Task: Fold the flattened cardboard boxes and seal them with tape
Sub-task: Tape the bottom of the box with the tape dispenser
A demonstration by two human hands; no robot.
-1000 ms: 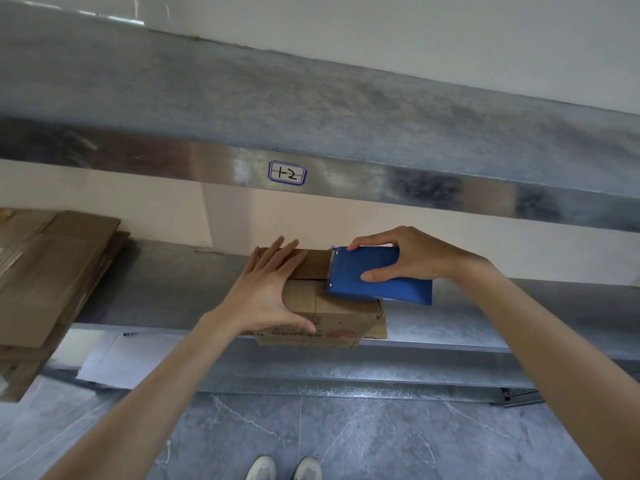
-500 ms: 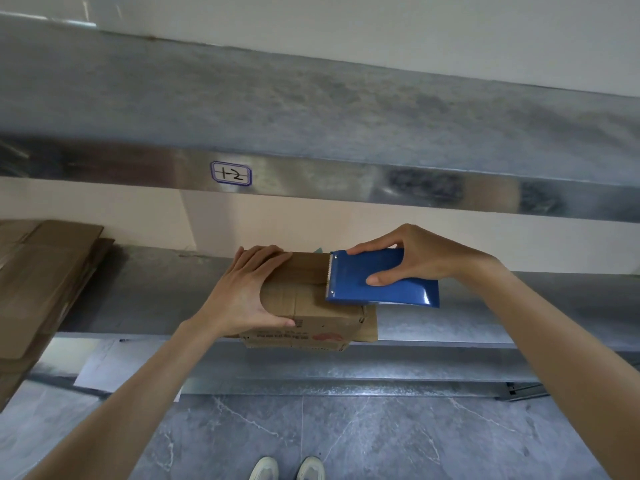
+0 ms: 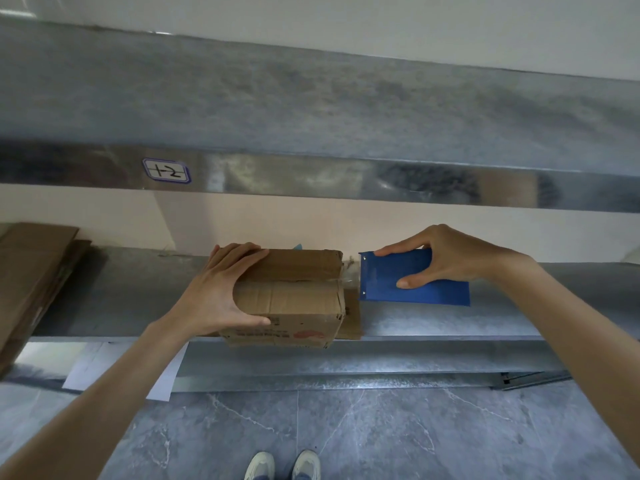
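Left of box (image 3: 294,292), flattened cardboard stack (image 3: 31,271)

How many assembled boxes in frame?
1. The folded box sits centre, at the front edge of the shelf, gripped by the left hand; the right hand holds the blue tape dispenser beside it. The cardboard stack at far left is flat, uncounted. Others may lie out of frame.

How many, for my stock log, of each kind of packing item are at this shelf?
box: 1
dispenser: 1
flat cardboard stack: 1 (its sheets cannot be counted)
Total: 3
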